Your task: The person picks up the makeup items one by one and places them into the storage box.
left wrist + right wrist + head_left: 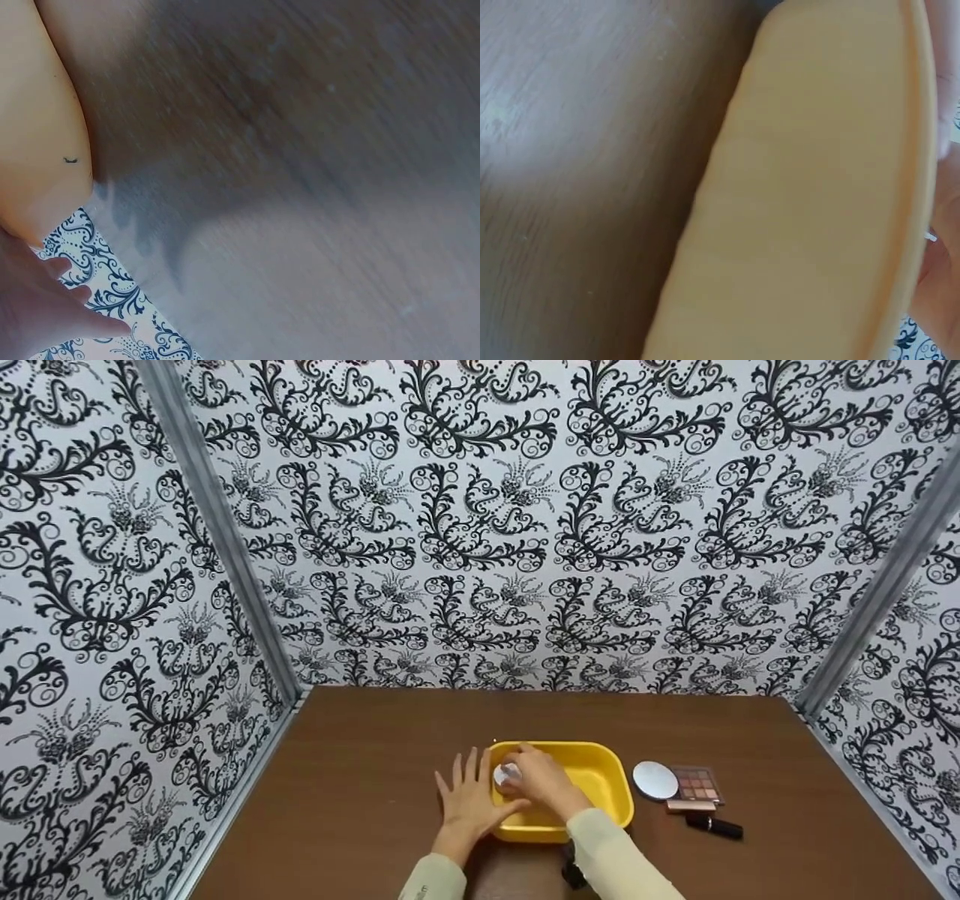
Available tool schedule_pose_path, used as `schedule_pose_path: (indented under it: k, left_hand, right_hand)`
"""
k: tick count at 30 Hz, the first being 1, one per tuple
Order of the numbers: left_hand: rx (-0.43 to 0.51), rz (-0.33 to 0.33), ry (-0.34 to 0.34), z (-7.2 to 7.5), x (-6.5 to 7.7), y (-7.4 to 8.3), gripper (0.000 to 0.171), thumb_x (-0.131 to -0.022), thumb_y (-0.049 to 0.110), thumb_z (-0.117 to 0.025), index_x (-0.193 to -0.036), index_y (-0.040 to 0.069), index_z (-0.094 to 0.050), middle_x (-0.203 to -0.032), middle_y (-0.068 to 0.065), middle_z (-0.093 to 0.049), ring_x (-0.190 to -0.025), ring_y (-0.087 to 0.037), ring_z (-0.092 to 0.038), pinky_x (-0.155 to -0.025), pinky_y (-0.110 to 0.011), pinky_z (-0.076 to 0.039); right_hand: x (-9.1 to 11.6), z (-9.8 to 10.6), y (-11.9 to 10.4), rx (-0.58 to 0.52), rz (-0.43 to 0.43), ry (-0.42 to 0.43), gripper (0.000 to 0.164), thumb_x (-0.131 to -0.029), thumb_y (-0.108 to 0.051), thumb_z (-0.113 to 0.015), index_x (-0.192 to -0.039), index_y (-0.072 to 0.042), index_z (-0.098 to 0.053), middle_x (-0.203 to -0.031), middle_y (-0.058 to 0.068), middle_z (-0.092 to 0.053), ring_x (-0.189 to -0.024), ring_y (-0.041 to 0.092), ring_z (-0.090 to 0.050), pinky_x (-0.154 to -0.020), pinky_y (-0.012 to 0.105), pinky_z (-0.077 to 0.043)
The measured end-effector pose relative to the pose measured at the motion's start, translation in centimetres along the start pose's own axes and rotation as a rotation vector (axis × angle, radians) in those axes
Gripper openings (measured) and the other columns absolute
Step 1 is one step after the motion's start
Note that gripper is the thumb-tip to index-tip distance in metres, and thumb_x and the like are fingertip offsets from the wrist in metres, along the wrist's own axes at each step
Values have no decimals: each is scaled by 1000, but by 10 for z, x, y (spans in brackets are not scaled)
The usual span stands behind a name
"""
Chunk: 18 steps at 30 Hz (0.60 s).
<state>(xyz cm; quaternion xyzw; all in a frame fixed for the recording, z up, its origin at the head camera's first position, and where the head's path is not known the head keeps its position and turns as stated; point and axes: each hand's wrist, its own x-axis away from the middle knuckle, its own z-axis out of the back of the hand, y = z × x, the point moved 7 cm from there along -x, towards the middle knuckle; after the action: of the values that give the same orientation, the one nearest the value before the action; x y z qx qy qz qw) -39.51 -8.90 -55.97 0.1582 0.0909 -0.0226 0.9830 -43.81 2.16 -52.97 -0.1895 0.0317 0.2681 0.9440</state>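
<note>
A yellow plastic tub stands on the brown table. My right hand reaches down into its left part, with curled fingers gripping a small round white item; its exact kind is hidden by the fingers. Fingers spread, my left hand lies at the tub's left rim, thumb stretched over the near left corner. In the left wrist view, the tub's outer wall and part of the left hand show at the left edge. The right wrist view is mostly tub wall, with part of a hand behind the rim.
Right of the tub lie a round white disc, an eyeshadow palette, a slim pale pink case and a black tube. Something black sits beside the right sleeve. Patterned walls enclose the table.
</note>
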Motion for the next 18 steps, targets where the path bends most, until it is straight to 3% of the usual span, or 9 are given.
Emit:
schedule_pose_path:
  k: [8, 18]
  left_hand:
    - [4, -12, 33, 2, -2, -3, 116, -69, 87, -59, -157, 17, -31, -163, -12, -31, -150, -43, -26, -114, -76, -15]
    - [-9, -16, -18, 5, -1, 4, 115, -71, 84, -59, -157, 14, -30, -164, -13, -28, -151, -44, -23, -115, -76, -10]
  right_hand:
    - [3, 27, 1, 34, 46, 25, 32, -91, -27, -73, -117, -8, -72, -112, 9, -63, -98, 27, -66, -89, 44, -57]
    - [13, 64, 32, -25, -6, 86, 34, -89, -23, -74, -118, -6, -71, -116, 10, -64, -105, 32, -65, -97, 48, -53]
